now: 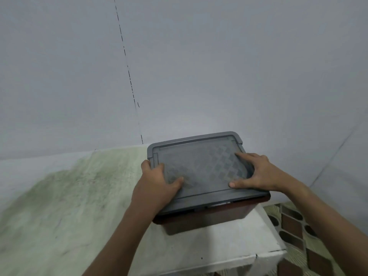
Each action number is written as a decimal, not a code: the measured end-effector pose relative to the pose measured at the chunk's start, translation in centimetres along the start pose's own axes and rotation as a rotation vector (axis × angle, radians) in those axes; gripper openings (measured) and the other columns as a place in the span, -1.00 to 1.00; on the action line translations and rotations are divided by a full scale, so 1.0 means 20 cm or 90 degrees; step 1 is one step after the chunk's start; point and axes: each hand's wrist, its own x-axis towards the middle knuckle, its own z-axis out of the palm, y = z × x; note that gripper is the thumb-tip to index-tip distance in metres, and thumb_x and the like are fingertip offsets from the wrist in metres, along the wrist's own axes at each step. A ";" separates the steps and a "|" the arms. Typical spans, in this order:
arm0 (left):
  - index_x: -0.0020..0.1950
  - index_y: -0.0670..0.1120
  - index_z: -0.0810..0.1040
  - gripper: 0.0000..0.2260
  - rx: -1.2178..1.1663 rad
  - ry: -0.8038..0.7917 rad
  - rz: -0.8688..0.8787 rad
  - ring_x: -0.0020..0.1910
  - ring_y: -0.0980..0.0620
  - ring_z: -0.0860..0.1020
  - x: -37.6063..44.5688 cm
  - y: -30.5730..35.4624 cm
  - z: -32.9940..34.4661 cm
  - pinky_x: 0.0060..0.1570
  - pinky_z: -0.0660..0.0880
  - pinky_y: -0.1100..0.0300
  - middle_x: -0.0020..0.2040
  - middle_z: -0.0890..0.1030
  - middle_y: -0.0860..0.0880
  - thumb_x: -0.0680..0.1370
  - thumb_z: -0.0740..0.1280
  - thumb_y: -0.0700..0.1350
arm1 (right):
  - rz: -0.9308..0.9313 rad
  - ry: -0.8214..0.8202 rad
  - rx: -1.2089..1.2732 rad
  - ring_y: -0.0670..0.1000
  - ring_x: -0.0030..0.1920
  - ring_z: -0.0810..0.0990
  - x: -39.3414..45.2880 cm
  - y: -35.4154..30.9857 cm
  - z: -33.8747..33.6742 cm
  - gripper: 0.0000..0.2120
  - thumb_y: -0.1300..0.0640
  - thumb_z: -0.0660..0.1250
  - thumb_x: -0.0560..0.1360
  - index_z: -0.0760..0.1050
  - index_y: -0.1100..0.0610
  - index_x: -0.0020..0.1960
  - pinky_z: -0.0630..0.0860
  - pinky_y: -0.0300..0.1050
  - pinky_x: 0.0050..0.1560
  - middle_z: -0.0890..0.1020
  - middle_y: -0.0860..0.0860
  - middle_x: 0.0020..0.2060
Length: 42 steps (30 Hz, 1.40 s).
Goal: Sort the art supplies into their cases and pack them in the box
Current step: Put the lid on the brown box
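On the white stone slab (229, 246), near its right edge, a dark brown storage box (201, 220) with its grey patterned lid (201, 166) on. Left hand (157, 186) gripping the lid's left edge, thumb on top. Right hand (256, 172) spread flat, pressing the lid's right side.

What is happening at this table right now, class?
A person has both hands on the grey patterned plastic lid of a dark reddish-brown storage box, which sits near the corner of a white, green-stained table. The left hand grips the lid's left edge, thumb on top. The right hand lies flat on the lid's right side, fingers spread. The lid covers the box, so its contents are hidden. No loose art supplies are in view.
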 end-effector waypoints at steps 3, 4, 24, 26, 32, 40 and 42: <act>0.32 -0.04 0.41 -0.40 0.051 0.031 -0.019 0.20 -0.11 0.46 -0.02 0.01 0.04 0.07 0.43 0.12 0.42 0.15 -0.10 0.45 0.24 0.34 | -0.004 -0.008 0.000 0.04 0.36 0.16 0.00 0.01 0.02 0.12 -0.49 0.40 0.12 0.11 -0.05 0.52 0.24 0.09 0.39 0.30 -0.07 0.37; 0.34 -0.04 0.39 -0.39 0.072 0.040 -0.022 0.23 -0.13 0.42 -0.02 0.00 0.06 0.10 0.43 0.09 0.42 0.16 -0.11 0.45 0.21 0.35 | -0.006 -0.014 -0.003 0.03 0.34 0.18 0.00 0.02 0.03 0.14 -0.55 0.35 0.09 0.12 -0.04 0.51 0.25 0.09 0.37 0.32 -0.10 0.34; 0.40 0.09 0.29 -0.37 0.231 0.018 -0.043 0.30 -0.11 0.26 -0.10 -0.04 0.13 0.20 0.22 -0.08 0.37 0.29 -0.05 0.47 0.02 0.42 | -0.005 0.017 -0.026 0.06 0.47 0.03 -0.08 0.12 0.13 0.15 -0.59 0.22 0.03 0.12 -0.08 0.51 0.10 0.22 0.45 0.11 -0.05 0.50; 0.41 0.10 0.28 -0.37 0.218 0.030 -0.040 0.30 -0.11 0.26 -0.08 -0.05 0.13 0.20 0.22 -0.08 0.38 0.28 -0.04 0.46 0.03 0.42 | 0.001 0.015 -0.001 0.07 0.48 0.02 -0.07 0.12 0.13 0.17 -0.60 0.24 0.01 0.11 -0.10 0.51 0.11 0.23 0.45 0.10 -0.06 0.49; 0.40 0.08 0.35 -0.41 0.166 0.064 -0.002 0.28 -0.10 0.28 -0.08 -0.10 0.13 0.21 0.29 -0.02 0.35 0.33 -0.04 0.47 0.14 0.37 | 0.007 0.000 0.082 0.06 0.48 0.10 -0.06 0.15 0.14 0.15 -0.58 0.31 0.06 0.13 -0.08 0.51 0.22 0.20 0.43 0.12 -0.09 0.48; 0.39 -0.08 0.36 -0.48 -0.047 0.151 -0.025 0.31 -0.11 0.34 -0.16 -0.19 0.12 0.23 0.31 0.02 0.32 0.40 -0.08 0.49 0.31 0.10 | 0.038 0.064 0.288 -0.01 0.21 0.38 -0.10 0.14 0.13 -0.37 -0.13 0.34 0.48 0.19 -0.13 0.48 0.48 -0.19 -0.07 0.29 -0.11 0.35; 0.20 -0.07 0.43 -0.65 -0.130 0.119 -0.089 0.09 -0.07 0.50 -0.18 -0.19 0.12 -0.09 0.45 0.14 0.10 0.52 -0.02 0.49 0.33 0.04 | 0.039 0.099 0.317 0.00 0.20 0.41 -0.10 0.15 0.14 -0.31 -0.06 0.41 0.45 0.17 -0.14 0.49 0.48 -0.21 -0.17 0.34 -0.05 0.35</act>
